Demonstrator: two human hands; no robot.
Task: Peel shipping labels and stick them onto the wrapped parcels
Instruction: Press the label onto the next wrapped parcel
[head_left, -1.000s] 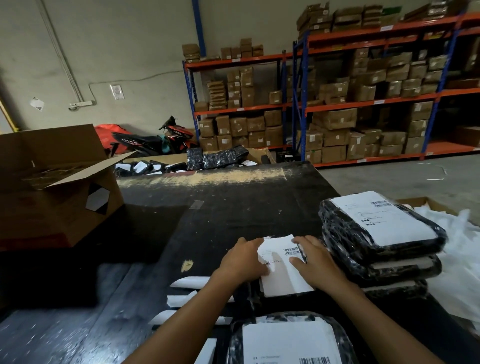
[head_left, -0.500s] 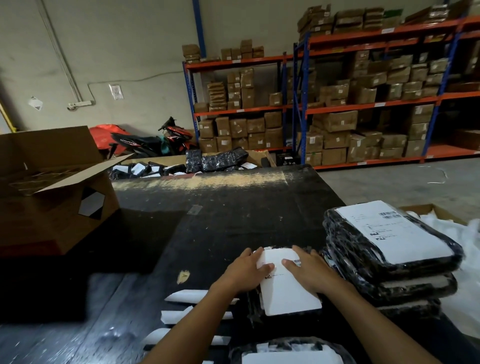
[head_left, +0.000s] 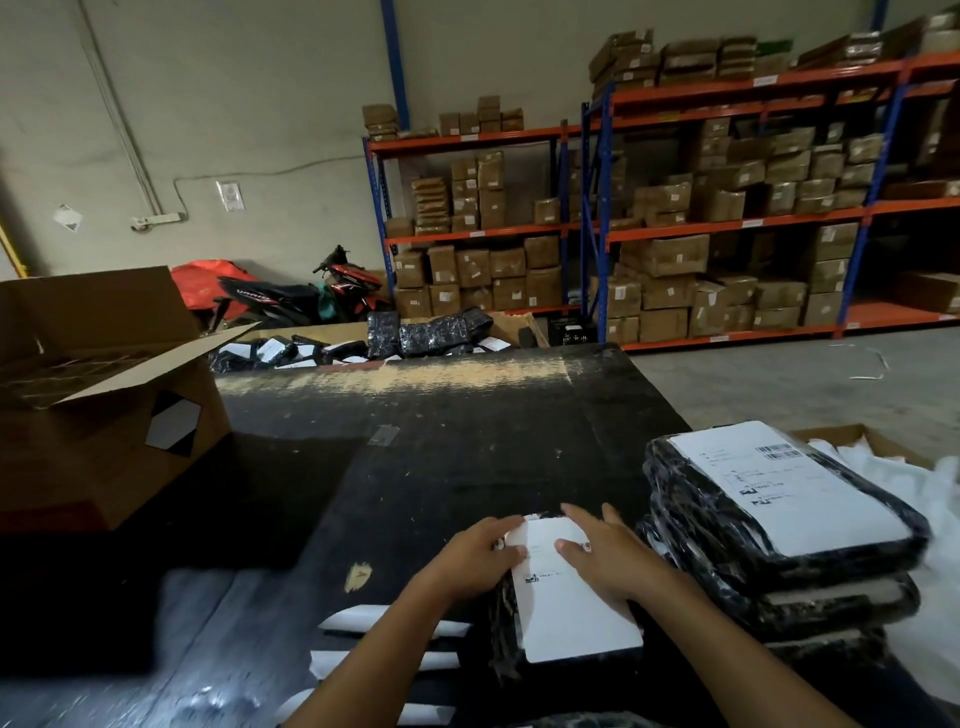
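Note:
A white shipping label (head_left: 574, 608) lies flat on a black wrapped parcel (head_left: 503, 631) on the dark table in front of me. My left hand (head_left: 475, 553) rests with its fingers flat on the label's upper left edge. My right hand (head_left: 605, 553) presses palm-down on the label's upper right part. To the right stands a stack of three labelled black parcels (head_left: 779, 525). Curled white label strips (head_left: 363, 621) lie at the table's near left.
An open cardboard box (head_left: 104, 415) stands at the left of the black table (head_left: 441, 441). A bin of black parcels (head_left: 426, 335) lies beyond the far edge. A box of white waste paper (head_left: 930, 499) stands at the right. Shelves of cartons line the back wall.
The label went from partly lifted to lying flat on the parcel. Both hands slid over it and pressed it down. The camera tilted up, so the near parcel dropped out of view.

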